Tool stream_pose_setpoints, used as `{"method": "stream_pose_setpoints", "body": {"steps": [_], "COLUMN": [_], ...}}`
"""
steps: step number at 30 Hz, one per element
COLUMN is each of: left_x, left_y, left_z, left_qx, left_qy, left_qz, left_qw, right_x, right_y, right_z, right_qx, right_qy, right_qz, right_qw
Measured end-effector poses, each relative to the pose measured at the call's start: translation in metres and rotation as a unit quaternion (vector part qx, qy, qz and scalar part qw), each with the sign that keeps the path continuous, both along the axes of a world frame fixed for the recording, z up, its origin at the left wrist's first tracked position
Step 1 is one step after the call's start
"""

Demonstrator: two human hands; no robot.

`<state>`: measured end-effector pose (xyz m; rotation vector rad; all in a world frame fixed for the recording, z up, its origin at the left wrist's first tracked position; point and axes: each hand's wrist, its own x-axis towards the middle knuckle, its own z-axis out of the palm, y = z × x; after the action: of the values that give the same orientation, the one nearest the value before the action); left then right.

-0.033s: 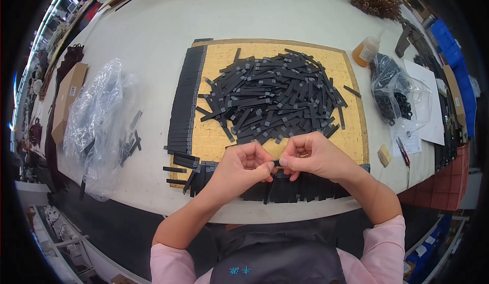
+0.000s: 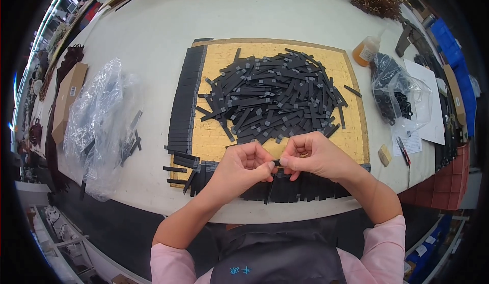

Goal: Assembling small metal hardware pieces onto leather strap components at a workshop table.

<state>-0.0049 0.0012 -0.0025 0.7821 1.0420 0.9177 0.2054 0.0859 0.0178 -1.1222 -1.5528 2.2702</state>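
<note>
My left hand (image 2: 243, 166) and my right hand (image 2: 317, 156) meet over the near edge of a yellow board (image 2: 213, 137). Both pinch one short black strip (image 2: 276, 162) between their fingertips. Just beyond the hands lies a loose pile of black strips (image 2: 275, 96) with grey ends, in the middle of the board. Flat black strips are lined up in a row along the board's left edge (image 2: 185, 98), and another row (image 2: 298, 191) runs along the front edge under my hands.
A crumpled clear plastic bag (image 2: 99, 118) and a cardboard box (image 2: 69, 96) lie at the left. At the right are an amber bottle (image 2: 368, 49), a bag of black rings (image 2: 395, 93), white paper (image 2: 434, 118) and a red pen (image 2: 402, 151). Brown chains (image 2: 377, 0) lie at the far edge.
</note>
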Motion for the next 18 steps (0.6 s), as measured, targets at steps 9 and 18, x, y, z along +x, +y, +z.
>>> {"method": "stream_pose_setpoints", "body": {"steps": [9,18], "left_x": [0.0,-0.0003], "left_y": [-0.0004,-0.0007], "left_z": [-0.0008,-0.0015], "left_qx": [-0.001,-0.001], "left_qy": [0.001,-0.004], "left_qz": [-0.01,-0.01], "left_qw": [1.0,1.0], "right_x": [0.0013,0.0008], "right_y": [0.0002,-0.0009], "right_z": [-0.0023,-0.0017], "right_qx": [-0.007,-0.011], "right_qy": [-0.002,0.002], "right_qz": [0.003,-0.002], "right_qw": [1.0,1.0]}}
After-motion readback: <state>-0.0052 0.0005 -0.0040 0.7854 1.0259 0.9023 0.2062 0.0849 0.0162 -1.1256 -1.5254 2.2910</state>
